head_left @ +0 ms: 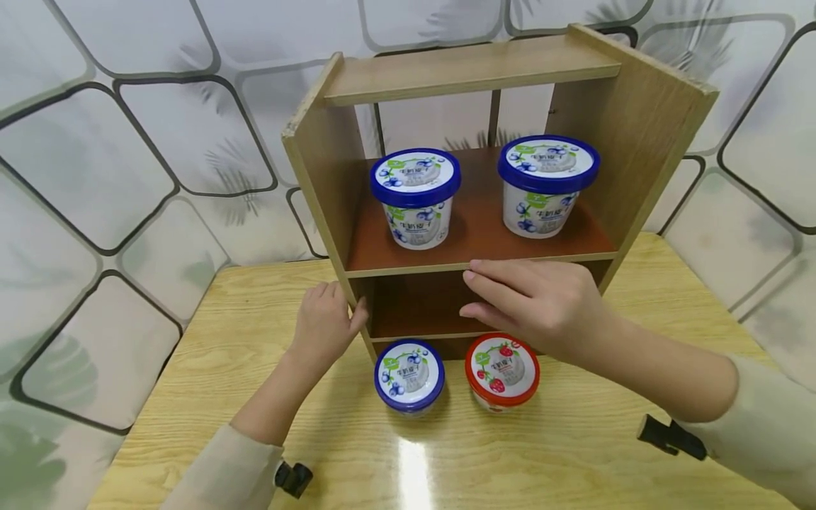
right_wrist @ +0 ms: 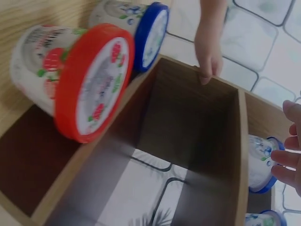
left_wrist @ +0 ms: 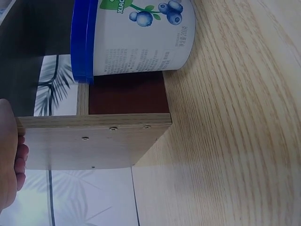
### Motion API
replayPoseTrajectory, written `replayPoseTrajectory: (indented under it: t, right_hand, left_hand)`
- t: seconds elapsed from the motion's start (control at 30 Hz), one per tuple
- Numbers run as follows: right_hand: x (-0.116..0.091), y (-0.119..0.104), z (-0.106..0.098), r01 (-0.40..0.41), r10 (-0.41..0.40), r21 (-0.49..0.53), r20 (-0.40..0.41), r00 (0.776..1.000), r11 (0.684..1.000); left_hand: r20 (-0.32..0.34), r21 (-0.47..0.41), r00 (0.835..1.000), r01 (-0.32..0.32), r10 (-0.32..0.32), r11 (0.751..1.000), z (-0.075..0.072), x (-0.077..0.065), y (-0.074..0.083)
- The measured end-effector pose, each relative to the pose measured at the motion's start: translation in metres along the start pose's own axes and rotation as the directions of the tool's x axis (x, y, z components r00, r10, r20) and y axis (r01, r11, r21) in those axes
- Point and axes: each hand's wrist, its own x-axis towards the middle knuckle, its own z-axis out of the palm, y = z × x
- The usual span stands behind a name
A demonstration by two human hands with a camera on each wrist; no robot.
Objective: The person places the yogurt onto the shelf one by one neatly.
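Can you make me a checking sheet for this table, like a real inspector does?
Surface: wooden table, shiny patch near the front.
Job's things: wooden shelf; on its middle board, left blue-lidded tub and right blue-lidded tub; before it, front blue-lidded tub and red-lidded tub. All upright.
Clutter: nothing seen.
Grips: left grip holds the shelf's left side; right grip is by the middle board's edge, holding nothing, fingers straight.
Cables: nothing seen.
Surroundings: patterned wall behind; pale sleeves.

Stands upright on the counter [head_left: 248, 319] as a pale-wood shelf [head_left: 474, 212], floored in red-brown, bearing two blue-lidded tubs [head_left: 416, 225].
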Motion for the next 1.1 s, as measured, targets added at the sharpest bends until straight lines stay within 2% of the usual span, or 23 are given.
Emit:
replayPoseTrajectory:
  t: [0.33, 0.6, 0.77, 1.1]
  right_hand:
    - [-0.019, 0.000, 0.000, 0.044, -0.044, -0.014, 0.027, 0.999, 0.999]
    - [-0.031, -0.001, 0.002, 0.049, -0.049, 0.034, 0.008, 0.999, 0.998]
    - [-0.041, -0.002, 0.003, 0.049, -0.051, 0.071, 0.026, 0.998, 0.996]
    - [-0.058, -0.004, 0.002, 0.044, -0.046, 0.091, 0.022, 0.999, 0.995]
  left_hand:
    - [0.001, 0.009, 1.000, -0.011, 0.011, 1.000, 0.000, -0.001, -0.001]
    - [-0.005, 0.013, 1.000, -0.011, 0.011, 1.000, 0.000, -0.001, -0.001]
    - [0.006, 0.010, 1.000, -0.004, 0.004, 1.000, 0.001, -0.002, -0.002]
    - [0.007, 0.016, 1.000, -0.010, 0.010, 1.000, -0.001, 0.000, -0.001]
